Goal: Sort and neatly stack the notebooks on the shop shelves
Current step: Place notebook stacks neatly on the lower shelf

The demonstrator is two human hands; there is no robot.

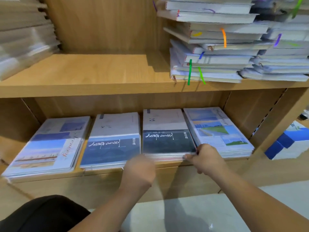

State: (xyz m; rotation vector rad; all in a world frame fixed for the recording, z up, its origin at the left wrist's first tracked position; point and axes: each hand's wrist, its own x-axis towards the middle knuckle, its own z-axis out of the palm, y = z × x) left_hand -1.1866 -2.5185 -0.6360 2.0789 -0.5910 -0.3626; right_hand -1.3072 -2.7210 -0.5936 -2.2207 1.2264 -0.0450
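Several flat stacks of notebooks lie side by side on the lower shelf [103, 173]. The third stack, with a dark cover and white script [167, 139], has my hands at its front edge. My right hand [205, 160] pinches its front right corner with thumb and fingers. My left hand [138, 169] is at its front left corner, fingers curled and hidden behind the knuckles, so its hold is unclear. To the left sit a blue-cover stack [112, 141] and a pale landscape stack [48, 144]. A stack with green landscape pictures [217, 131] lies to the right.
The upper shelf [93, 71] carries an untidy pile of notebooks with coloured ribbons [210, 47] on the right and blurred stacks [21, 36] at the left. Blue and white boxes [287, 143] sit beyond the right shelf wall. My dark-clothed knee [46, 215] is low left.
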